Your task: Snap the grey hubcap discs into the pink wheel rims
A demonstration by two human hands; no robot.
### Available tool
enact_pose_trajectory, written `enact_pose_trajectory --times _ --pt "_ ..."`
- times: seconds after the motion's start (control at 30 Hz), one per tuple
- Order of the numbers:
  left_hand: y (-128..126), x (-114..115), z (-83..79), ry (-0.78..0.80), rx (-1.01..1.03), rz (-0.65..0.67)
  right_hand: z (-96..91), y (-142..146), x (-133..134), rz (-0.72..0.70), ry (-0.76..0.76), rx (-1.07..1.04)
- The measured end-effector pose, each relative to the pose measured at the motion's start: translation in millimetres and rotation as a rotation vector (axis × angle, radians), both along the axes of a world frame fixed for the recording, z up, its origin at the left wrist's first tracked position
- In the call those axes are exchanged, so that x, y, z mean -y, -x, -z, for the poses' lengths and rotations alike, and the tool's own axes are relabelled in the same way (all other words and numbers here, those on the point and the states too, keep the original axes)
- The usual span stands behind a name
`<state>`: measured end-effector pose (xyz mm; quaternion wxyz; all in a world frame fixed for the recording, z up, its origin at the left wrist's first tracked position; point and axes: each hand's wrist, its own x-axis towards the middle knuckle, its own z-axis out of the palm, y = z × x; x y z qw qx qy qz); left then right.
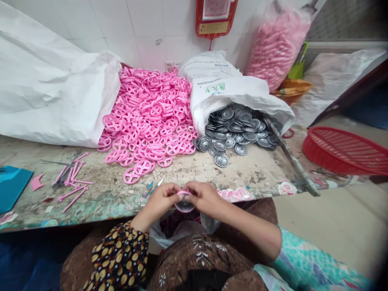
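Observation:
My left hand (pixel 162 199) and my right hand (pixel 204 197) meet just in front of the table's near edge, both pinched on one small pink wheel (pixel 184 202) with a grey disc in it. A big heap of pink plastic wheels (pixel 148 115) spills from a white sack (pixel 51 85) on the table beyond my hands. To its right, grey metal-look hub discs (pixel 236 131) pour out of a second white sack (pixel 230 91). A clear plastic bag (pixel 178 228) lies open in my lap under my hands.
Pink axle rods (pixel 72 180) lie scattered at the left of the worn table (pixel 257 171), near a blue tray (pixel 12 186). A red mesh basket (pixel 345 151) sits at the right. A long metal bar (pixel 291 159) rests slanting across the table's right end.

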<state>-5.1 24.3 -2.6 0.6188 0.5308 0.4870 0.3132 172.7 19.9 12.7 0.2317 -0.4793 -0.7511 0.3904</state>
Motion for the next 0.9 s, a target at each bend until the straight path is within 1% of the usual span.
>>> enact_pose_trajectory --times 0.03,0.07,0.1,0.13,0.2,0.23,0.27,0.33,0.4,0.47,0.5,0.53,0.57,0.6,0.63,0.67,0.73,0.77,0.8,0.83,0.9 --pt "7.4 -1.9 0.9 -0.015 -0.095 0.077 2.4 0.8 7.6 -0.084 -0.012 0.083" --pt "14.2 -5.0 1.1 -0.064 -0.205 0.106 4.9 2.1 15.9 -0.172 -0.04 0.158" --pt "19.7 -9.4 0.7 -0.149 -0.334 0.085 7.3 3.7 24.1 -0.245 -0.087 0.223" --pt "23.6 -15.0 -0.1 -0.262 -0.475 0.028 9.6 5.4 31.2 -0.299 -0.147 0.275" --pt "25.5 -29.4 -1.3 -0.513 -0.778 -0.097 12.4 7.3 38.5 -0.338 -0.275 0.347" --pt "23.9 -37.7 -1.4 -0.607 -0.923 -0.123 12.5 6.4 37.1 -0.32 -0.329 0.367" --pt "21.2 -46.1 -1.1 -0.663 -1.05 -0.126 11.4 3.7 32.0 -0.284 -0.367 0.385" --pt "14.1 -61.0 0.5 -0.68 -1.241 -0.094 6.0 -8.1 11.9 -0.157 -0.405 0.435" --pt "7.5 -70.2 2.2 -0.672 -1.337 -0.045 -1.1 -27.3 -15.3 0.039 -0.418 0.549" --pt "3.1 -71.1 3.2 -0.694 -1.323 0.004 -5.8 -49.2 -40.5 0.278 -0.427 0.73" --pt "1.9 -68.7 3.6 -0.707 -1.28 0.041 -6.2 -59.2 -49.9 0.354 -0.413 0.82" --pt "1.2 -64.8 4.1 -0.712 -1.218 0.086 -5.1 -67.6 -56.8 0.381 -0.386 0.897" --pt "0.9 -60.1 4.7 -0.704 -1.144 0.125 -3.0 -74.3 -61.1 0.372 -0.363 0.956" --pt "1.0 -55.2 5.3 -0.688 -1.068 0.146 -0.3 -78.9 -63.3 0.33 -0.346 0.994" --pt "1.3 -50.9 6.0 -0.667 -1.002 0.138 2.1 -81.7 -63.9 0.279 -0.334 1.014" --pt "1.8 -47.7 6.6 -0.643 -0.953 0.098 3.7 -83.0 -63.6 0.241 -0.33 1.02" --pt "2.9 -45.4 7.0 -0.588 -0.911 -0.029 2.9 -82.3 -62.6 0.236 -0.323 1.002" --pt "3.3 -46.3 6.8 -0.559 -0.908 -0.065 0.7 -80.4 -62.5 0.264 -0.322 0.971" --pt "3.3 -48.0 6.4 -0.527 -0.906 -0.068 -2.1 -77.6 -62.7 0.302 -0.333 0.914" --pt "2.7 -50.1 5.9 -0.499 -0.897 -0.049 -4.8 -73.5 -62.8 0.33 -0.351 0.819" --pt "-0.5 -53.5 5.5 -0.458 -0.842 -0.02 -6.9 -61.0 -62.3 0.334 -0.372 0.518"
